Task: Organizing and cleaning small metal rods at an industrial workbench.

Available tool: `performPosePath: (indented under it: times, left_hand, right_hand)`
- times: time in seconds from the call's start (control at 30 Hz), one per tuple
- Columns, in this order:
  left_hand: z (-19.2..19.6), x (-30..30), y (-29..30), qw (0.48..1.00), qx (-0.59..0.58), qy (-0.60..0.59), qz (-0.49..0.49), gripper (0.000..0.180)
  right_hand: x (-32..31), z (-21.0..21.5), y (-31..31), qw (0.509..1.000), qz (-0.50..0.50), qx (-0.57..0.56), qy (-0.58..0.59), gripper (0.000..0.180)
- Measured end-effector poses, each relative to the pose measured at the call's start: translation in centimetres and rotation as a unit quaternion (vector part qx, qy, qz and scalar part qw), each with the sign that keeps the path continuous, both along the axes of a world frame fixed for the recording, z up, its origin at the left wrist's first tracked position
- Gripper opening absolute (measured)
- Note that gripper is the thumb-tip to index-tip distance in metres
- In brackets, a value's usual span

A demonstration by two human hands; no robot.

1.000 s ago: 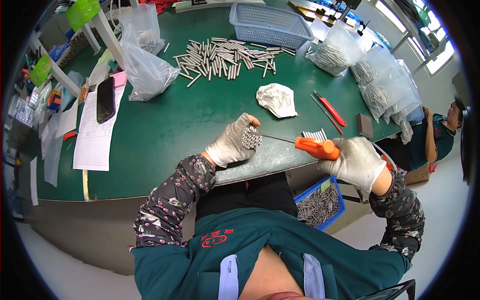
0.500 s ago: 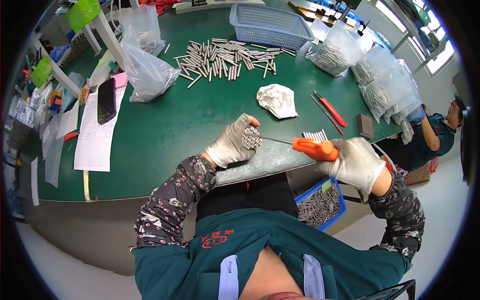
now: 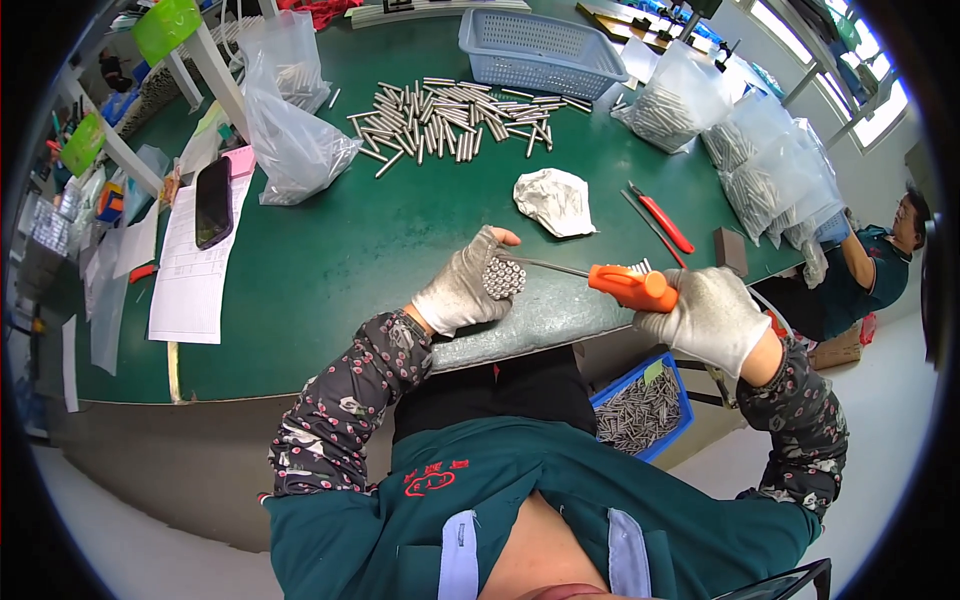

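At the left edge of the green table (image 3: 330,250) lie sheets of paper (image 3: 190,270) with a dark phone (image 3: 213,200) on top, and just beyond them a clear plastic bag (image 3: 290,140) standing slumped. Further back, a loose heap of metal rods (image 3: 450,115) is spread in front of a blue-grey basket (image 3: 540,45).

The left hand (image 3: 465,290), in a white knit glove, is closed around a bundle of short metal rods (image 3: 503,277), their round ends facing the right. It rests at the near edge of the table, on a grey strip there. A crumpled white cloth (image 3: 555,200) lies just beyond it.

The right hand (image 3: 710,320), also gloved, is clamped on the orange handle of a thin tool (image 3: 625,287), whose slim metal shaft reaches left to the rod ends and seems to touch them. Compared with a second ago, almost nothing has shifted: both hands keep the same grip and place, so the poking at the bundle looks to be in mid-course, slow and careful.

To the right lie a red-handled tool (image 3: 665,222) and bags of rods (image 3: 770,170). Below the table edge stands a blue bin of rods (image 3: 640,410). Another person (image 3: 870,270) sits at the far right.
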State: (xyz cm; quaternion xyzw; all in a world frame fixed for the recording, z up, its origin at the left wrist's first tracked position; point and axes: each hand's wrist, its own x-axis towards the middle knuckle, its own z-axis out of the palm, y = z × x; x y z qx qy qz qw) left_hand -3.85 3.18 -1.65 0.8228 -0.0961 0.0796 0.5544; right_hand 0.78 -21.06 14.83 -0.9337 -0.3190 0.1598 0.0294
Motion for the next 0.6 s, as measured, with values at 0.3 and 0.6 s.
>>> performPosePath:
  times: [0.3,0.6]
  left_hand:
    - [-0.22,0.06,0.16,1.000,-0.006,0.006,-0.005,0.067]
    - [-0.04,0.06,0.03,1.000,-0.009,0.015,-0.003,0.062]
  right_hand:
    - [0.40,-0.11,-0.32,1.000,0.009,-0.001,-0.020,0.041]
    - [0.11,0.12,-0.51,1.000,-0.013,0.001,-0.006,0.043]
